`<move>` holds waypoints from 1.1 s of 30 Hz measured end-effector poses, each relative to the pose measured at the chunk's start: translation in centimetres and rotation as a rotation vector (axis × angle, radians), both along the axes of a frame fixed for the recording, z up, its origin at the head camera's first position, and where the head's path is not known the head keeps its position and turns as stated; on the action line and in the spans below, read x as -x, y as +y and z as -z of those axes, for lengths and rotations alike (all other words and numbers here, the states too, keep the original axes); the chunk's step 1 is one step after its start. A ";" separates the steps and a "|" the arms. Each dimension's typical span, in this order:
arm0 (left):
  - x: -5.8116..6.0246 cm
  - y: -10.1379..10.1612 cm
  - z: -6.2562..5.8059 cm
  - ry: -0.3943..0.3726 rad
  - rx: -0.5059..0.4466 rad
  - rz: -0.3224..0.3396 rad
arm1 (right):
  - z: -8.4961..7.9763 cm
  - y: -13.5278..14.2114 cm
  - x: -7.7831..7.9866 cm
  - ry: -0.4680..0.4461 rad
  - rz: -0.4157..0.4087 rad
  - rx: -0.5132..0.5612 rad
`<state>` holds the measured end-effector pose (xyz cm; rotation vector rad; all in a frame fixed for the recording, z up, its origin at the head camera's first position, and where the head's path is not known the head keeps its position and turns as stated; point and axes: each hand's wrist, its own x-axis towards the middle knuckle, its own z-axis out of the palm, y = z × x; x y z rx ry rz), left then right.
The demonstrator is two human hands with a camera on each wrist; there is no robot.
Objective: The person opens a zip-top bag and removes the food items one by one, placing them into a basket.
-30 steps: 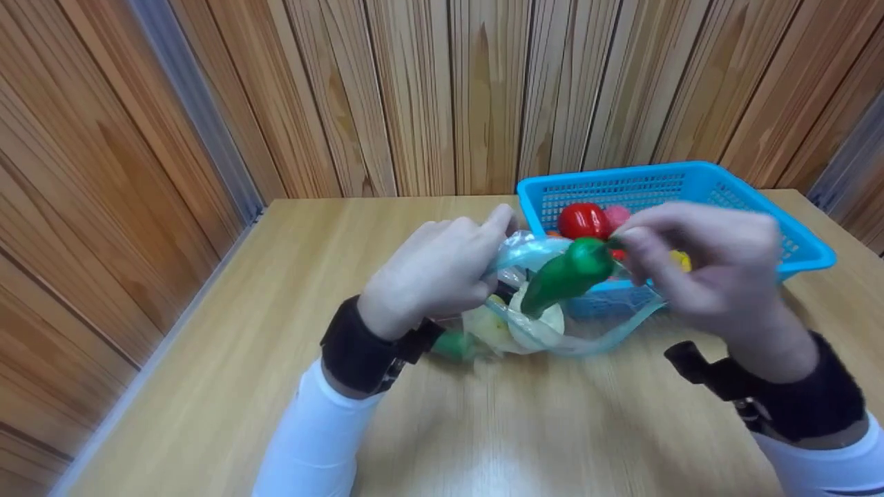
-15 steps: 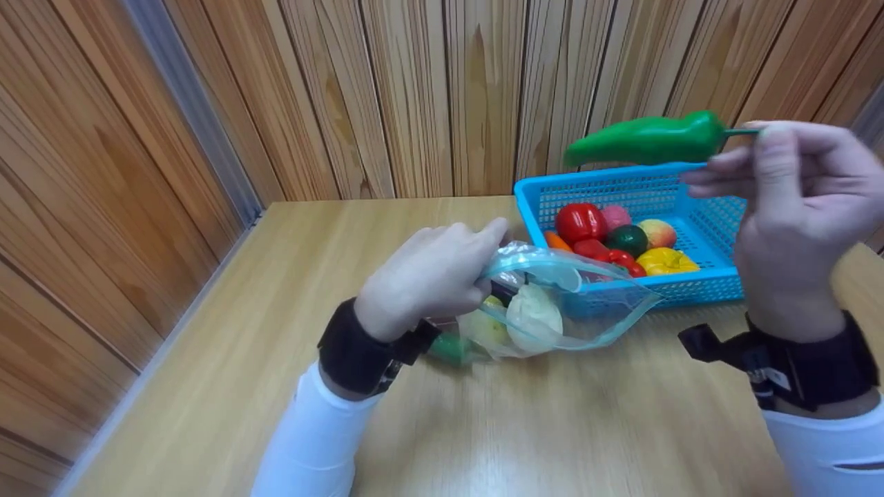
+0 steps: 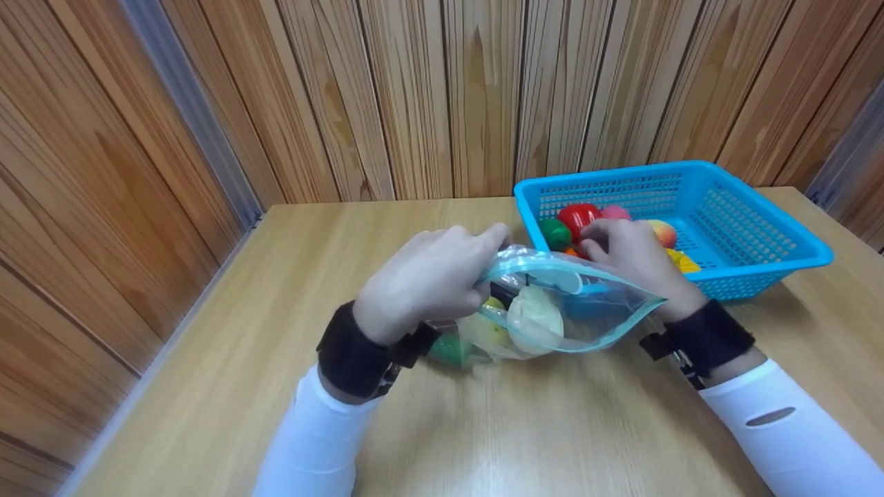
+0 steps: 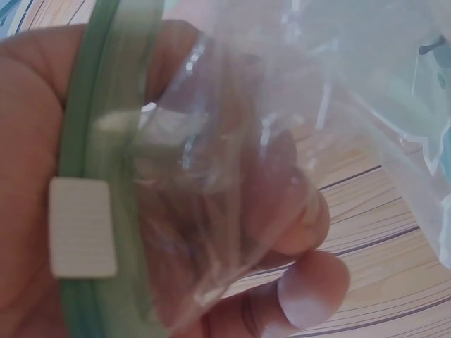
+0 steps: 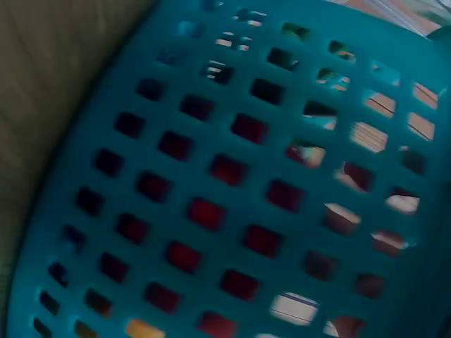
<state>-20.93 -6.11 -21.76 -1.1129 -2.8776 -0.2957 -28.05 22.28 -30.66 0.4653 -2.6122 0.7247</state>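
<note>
My left hand (image 3: 431,283) grips the edge of a clear zip bag (image 3: 608,317) with a turquoise seal. In the left wrist view, its white slider (image 4: 83,227) lies against the palm. The bag's mouth gapes to the right. Inside sit a pale cabbage-like vegetable (image 3: 535,319), a yellow-green fruit (image 3: 494,328), something dark and a green item (image 3: 450,349). My right hand (image 3: 635,255) reaches into the blue basket (image 3: 766,266), fingertips by a red bell pepper (image 3: 577,217). A green pepper (image 3: 554,235) lies left of it; whether the fingers touch its stem is hidden.
In the basket are also a pink item (image 3: 615,212), a peach-like fruit (image 3: 663,233) and a yellow vegetable (image 3: 684,261). Its perforated wall (image 5: 211,211) fills the right wrist view. A wooden wall (image 3: 414,96) stands behind the table (image 3: 331,241).
The right hand has lifted the green pepper by its stem out of the bag, up to the right, then brought it down into the basket's left side. My left hand stays on the bag.
</note>
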 end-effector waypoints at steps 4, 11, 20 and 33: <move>-0.1 0.1 -0.2 -0.003 0.003 -0.003 | -1.1 -0.3 -0.7 0.226 0.029 0.036; 0.0 0.2 -0.3 0.019 0.015 0.006 | -4.6 -2.7 -4.6 0.796 -0.161 0.308; 0.0 0.1 -0.1 0.031 0.024 -0.009 | -4.1 -7.5 -8.6 1.038 -0.774 0.010; 0.0 0.4 0.2 -0.004 0.032 0.017 | -0.7 -7.5 -6.6 -0.090 -0.340 -0.731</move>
